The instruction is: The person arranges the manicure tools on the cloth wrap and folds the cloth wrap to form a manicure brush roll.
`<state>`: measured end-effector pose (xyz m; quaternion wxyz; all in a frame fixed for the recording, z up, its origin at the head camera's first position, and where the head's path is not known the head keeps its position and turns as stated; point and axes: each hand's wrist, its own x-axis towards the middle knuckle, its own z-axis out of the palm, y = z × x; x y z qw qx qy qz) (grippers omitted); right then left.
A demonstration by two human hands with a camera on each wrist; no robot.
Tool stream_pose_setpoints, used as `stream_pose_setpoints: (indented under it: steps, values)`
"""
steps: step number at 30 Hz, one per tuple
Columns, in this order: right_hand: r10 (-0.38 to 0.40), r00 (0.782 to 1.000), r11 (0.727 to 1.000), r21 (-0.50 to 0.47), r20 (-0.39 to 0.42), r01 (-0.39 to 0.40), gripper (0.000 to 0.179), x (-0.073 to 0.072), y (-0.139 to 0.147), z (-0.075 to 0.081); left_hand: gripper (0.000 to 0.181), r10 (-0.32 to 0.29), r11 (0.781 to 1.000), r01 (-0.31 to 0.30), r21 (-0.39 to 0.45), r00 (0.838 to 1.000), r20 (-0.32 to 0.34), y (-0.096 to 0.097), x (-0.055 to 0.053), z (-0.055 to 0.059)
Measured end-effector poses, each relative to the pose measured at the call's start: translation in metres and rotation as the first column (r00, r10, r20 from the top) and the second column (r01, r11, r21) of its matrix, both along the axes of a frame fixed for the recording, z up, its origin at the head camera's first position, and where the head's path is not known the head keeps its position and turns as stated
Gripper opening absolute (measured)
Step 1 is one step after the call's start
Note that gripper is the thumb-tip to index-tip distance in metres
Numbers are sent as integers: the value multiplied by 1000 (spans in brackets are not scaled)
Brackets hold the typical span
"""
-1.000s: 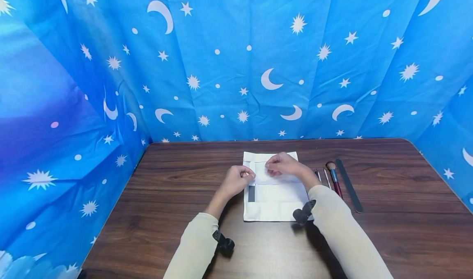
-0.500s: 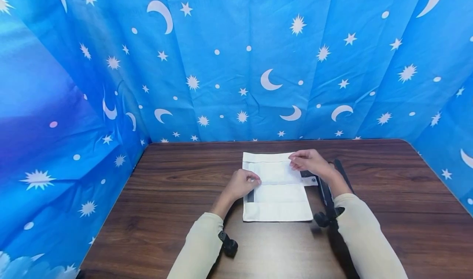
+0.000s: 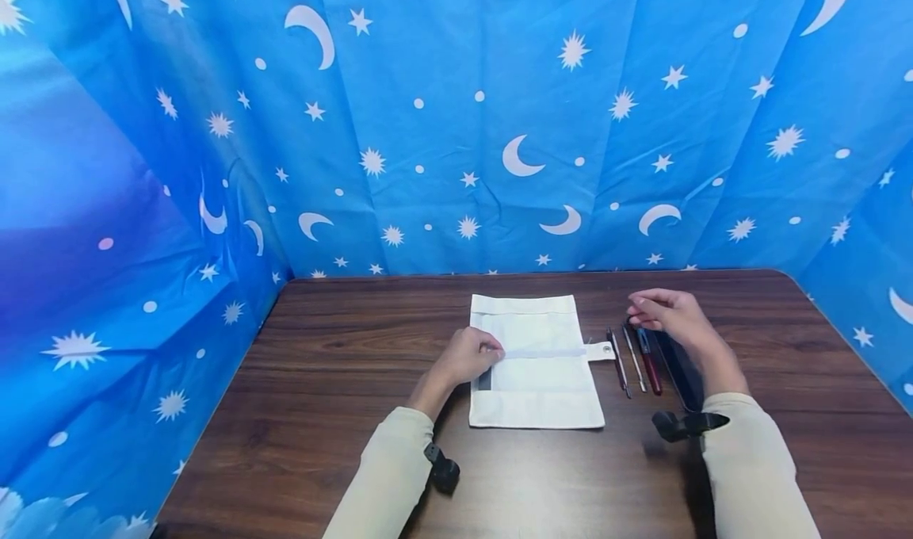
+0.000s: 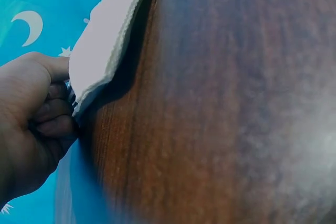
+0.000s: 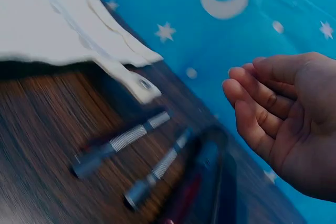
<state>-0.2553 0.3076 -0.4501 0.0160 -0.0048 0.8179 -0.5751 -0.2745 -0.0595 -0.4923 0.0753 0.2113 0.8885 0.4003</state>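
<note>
Off the pouch's (image 3: pixel 544 374) far right corner, the right hand (image 3: pixel 676 317) has swung across above the tools, fingers loosely bent and holding nothing. White and spread open mid-table (image 3: pixel 342 365), the pouch shows folded bands along its far and near edges, a dark strip at left, and a snap strap (image 3: pixel 600 352) jutting right. The left hand (image 3: pixel 462 357) pinches its left side. Beyond the strap lie two slim tools (image 3: pixel 619 365), a brush (image 3: pixel 651 367) and a dark file (image 3: pixel 680 371); the right hand hides the far ends of brush and file.
</note>
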Motion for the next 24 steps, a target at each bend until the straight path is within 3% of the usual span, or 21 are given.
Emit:
stream_pose_setpoints:
  steps: [4, 14, 19, 24]
  values:
    - [-32, 999, 999, -12, -25, 31, 45, 8, 17, -8, 11, -5, 1000, 5, -4, 1000, -3, -1, -1, 0]
    - [-81, 997, 994, 78, -10, 82, 40, 22, 37, -21, 10, 26, 1000, -26, -18, 999, -20, -7, -2, 1]
    - [-102, 995, 978, 183, 8, 99, 37, 27, 41, -22, 11, 51, 999, -51, -17, 999, 5, -6, -2, 2]
    - [-134, 986, 937, 336, 102, 93, 42, 28, 44, -16, 11, 70, 997, -69, -18, 998, 3, -5, -2, 2]
